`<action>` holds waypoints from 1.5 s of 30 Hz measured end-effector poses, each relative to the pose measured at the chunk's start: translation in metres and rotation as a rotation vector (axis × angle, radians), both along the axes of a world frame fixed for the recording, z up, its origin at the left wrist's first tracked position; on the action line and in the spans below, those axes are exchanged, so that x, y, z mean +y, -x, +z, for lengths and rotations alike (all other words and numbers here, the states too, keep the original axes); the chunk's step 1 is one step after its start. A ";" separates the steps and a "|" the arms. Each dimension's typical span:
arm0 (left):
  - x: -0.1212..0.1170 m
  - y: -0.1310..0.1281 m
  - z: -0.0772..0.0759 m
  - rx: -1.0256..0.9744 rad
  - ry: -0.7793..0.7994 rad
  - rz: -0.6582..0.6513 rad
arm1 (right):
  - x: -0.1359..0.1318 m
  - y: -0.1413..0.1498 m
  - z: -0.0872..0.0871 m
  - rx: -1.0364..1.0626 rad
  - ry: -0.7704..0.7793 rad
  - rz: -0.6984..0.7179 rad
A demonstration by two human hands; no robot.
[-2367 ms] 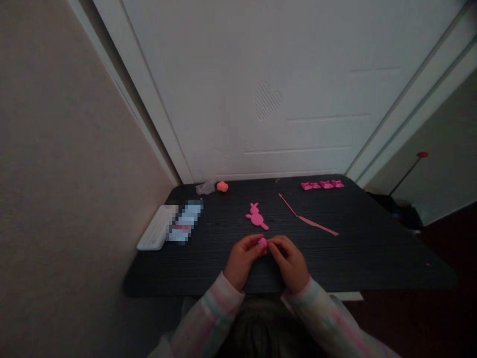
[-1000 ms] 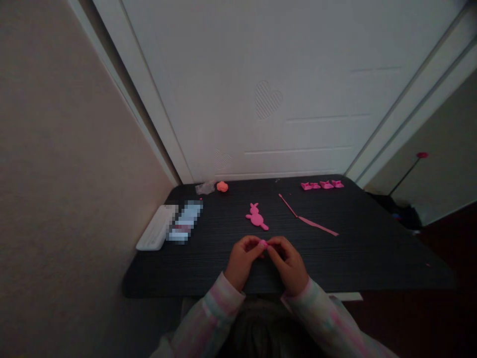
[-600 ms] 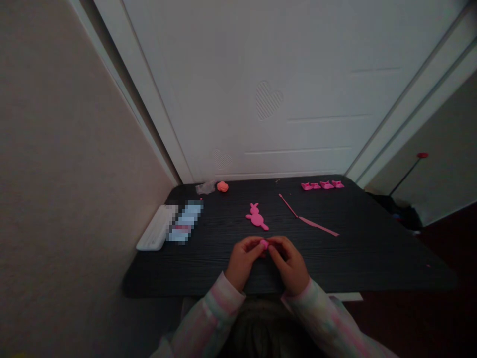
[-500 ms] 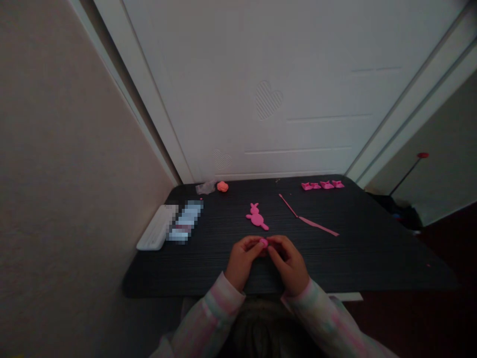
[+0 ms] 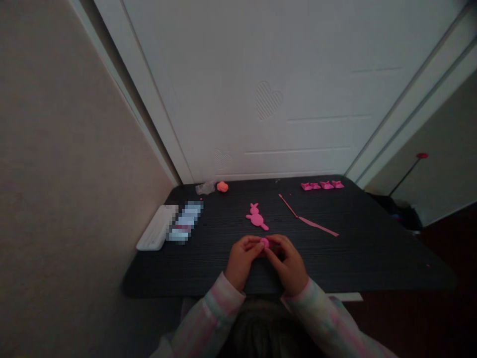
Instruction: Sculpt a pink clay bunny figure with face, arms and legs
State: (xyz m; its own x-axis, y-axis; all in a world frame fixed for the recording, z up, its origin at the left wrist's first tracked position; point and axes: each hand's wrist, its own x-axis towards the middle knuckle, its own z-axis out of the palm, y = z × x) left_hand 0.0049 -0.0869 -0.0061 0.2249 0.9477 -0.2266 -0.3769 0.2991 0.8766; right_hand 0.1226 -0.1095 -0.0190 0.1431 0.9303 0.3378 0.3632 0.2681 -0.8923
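A small round lump of pink modelling clay (image 5: pixel 264 242) is pinched between the fingertips of both hands, just above the dark table. My left hand (image 5: pixel 242 257) grips it from the left, thumb on the near side. From the right, my right hand (image 5: pixel 287 262) closes on it with thumb and fingers. Just beyond the hands lies a flat pink clay rabbit figure (image 5: pixel 256 217) with ears, arms and one leg. Two thin pink modelling tools, a narrow one (image 5: pixel 288 206) and a wider blade-like one (image 5: pixel 319 226), lie to the right of it.
Several pink folded pieces (image 5: pixel 322 185) line the far right edge of the dark table (image 5: pixel 208 271). An orange clay lump (image 5: pixel 222 187) and crumpled clear plastic (image 5: pixel 205 188) sit at the far left. A white tray (image 5: pixel 158 227) and a blurred packet (image 5: pixel 186 221) are at left. Behind stands a white door (image 5: pixel 231 99).
My right thumb has shifted slightly left on the clay, and the lump shows a little more between my fingertips. The things on the table have stayed put.
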 end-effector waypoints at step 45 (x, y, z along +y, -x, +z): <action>0.000 0.005 0.001 0.164 -0.122 -0.030 | 0.001 -0.001 -0.003 0.250 0.142 0.084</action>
